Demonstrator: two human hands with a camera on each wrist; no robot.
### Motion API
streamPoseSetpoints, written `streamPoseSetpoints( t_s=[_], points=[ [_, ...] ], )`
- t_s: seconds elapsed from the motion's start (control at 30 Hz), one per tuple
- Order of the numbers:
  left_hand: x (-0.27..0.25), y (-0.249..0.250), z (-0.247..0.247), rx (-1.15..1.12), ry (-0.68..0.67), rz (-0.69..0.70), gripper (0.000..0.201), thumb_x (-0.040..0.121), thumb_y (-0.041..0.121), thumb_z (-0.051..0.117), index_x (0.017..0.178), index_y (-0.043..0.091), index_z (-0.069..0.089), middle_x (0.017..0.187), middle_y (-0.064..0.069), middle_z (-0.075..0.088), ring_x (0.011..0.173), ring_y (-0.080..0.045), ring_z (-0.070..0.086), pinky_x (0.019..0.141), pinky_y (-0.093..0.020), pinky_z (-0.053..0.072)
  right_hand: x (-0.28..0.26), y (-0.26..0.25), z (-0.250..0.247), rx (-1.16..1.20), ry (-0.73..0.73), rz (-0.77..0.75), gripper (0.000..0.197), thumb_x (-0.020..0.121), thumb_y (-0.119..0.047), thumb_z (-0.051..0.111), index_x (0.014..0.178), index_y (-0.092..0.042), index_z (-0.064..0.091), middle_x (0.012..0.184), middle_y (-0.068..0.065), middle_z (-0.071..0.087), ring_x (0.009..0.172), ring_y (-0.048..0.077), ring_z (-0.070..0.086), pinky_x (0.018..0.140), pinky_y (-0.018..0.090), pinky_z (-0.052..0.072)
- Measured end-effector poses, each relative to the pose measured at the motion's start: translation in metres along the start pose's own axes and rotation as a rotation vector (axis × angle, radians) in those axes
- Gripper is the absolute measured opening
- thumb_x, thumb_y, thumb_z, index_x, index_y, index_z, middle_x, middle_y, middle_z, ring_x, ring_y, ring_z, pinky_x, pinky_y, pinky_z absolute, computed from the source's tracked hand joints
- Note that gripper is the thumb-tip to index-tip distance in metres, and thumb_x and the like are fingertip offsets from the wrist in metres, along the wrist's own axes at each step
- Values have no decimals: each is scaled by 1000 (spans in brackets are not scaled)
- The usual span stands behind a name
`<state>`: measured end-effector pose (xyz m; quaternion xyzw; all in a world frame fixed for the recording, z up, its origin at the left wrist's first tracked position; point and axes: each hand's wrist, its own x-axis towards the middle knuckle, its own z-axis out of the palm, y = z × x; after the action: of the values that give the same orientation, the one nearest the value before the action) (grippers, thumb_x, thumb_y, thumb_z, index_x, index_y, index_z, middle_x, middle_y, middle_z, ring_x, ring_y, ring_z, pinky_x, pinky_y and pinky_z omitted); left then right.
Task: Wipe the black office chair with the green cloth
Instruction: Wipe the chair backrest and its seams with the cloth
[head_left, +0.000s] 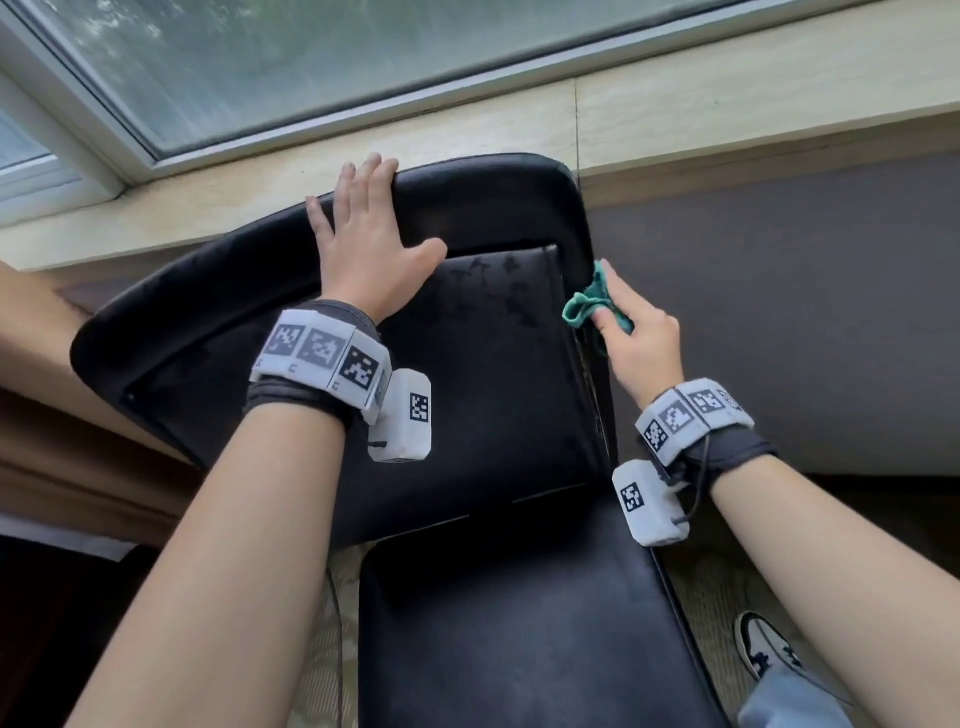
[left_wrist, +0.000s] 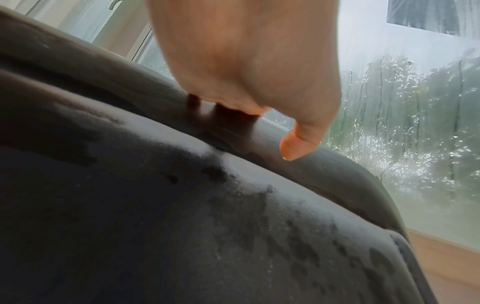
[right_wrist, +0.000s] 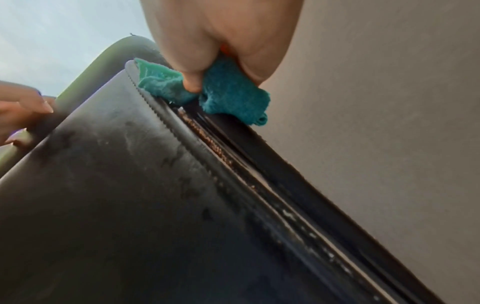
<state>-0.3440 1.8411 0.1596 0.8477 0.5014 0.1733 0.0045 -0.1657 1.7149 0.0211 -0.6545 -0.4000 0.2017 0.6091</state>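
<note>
My left hand (head_left: 366, 244) lies flat, fingers straight, on the top of the black office chair (head_left: 483, 415) backrest, which stands against the windowsill (head_left: 727, 88). My right hand (head_left: 641, 343) pinches the bunched green cloth (head_left: 589, 306) into the backrest's right edge seam. Cloth: soft, light, conforms to the groove. Upholstery looks smooth, likely slick; chair may swivel, so bracing at the top seems sensible.

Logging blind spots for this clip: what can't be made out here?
- Chair base: head view, cut off by the bottom edge.
- Left hand fingertips: left wrist view, hidden behind the chair top.
- Cloth middle: right wrist view, covered by right hand.
</note>
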Motion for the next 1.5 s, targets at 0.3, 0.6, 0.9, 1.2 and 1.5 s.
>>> streamPoseSetpoints(
  t_s=[0.3, 0.6, 0.9, 1.2, 1.5],
  points=[
    [-2, -2, -1, 21, 24, 21, 75, 85, 29, 54, 149, 18, 16, 158, 1, 10, 146, -17, -1, 115, -47, -9, 28, -41, 4, 36, 121, -32, 36, 91, -11, 54, 126, -20, 59, 111, -13, 61, 98, -6, 54, 96, 7, 38],
    [-21, 13, 10, -40, 245, 130, 68, 83, 24, 51, 146, 13, 28, 155, -3, 23, 145, -24, 8, 114, -47, -5, -14, 19, -5, -60, -91, 151, 46, 92, -9, 52, 136, -21, 47, 126, -3, 57, 110, 6, 51, 92, 3, 27],
    [-77, 34, 104, 180, 216, 412, 74, 76, 27, 50, 143, 8, 25, 151, -15, 30, 140, -25, 14, 115, -38, -3, -22, 43, 0, 198, -76, 117, 43, 96, -9, 41, 135, -26, 47, 135, -18, 44, 124, -10, 37, 107, 7, 24],
    [-82, 47, 157, 218, 371, 299, 68, 86, 34, 40, 143, 7, 14, 148, -13, 11, 145, -15, -13, 115, -35, -10, -10, 67, 7, 274, -51, 15, 48, 90, -3, 54, 135, -17, 47, 127, -14, 51, 115, -14, 44, 97, 2, 29],
    [-84, 51, 161, 374, 478, 161, 64, 88, 35, 36, 142, 6, 20, 147, -11, 19, 143, -4, -9, 115, -39, -9, 38, 62, 12, 346, -145, -455, 41, 88, 4, 52, 129, 7, 47, 130, 9, 51, 122, 12, 48, 107, 24, 36]
  ],
)
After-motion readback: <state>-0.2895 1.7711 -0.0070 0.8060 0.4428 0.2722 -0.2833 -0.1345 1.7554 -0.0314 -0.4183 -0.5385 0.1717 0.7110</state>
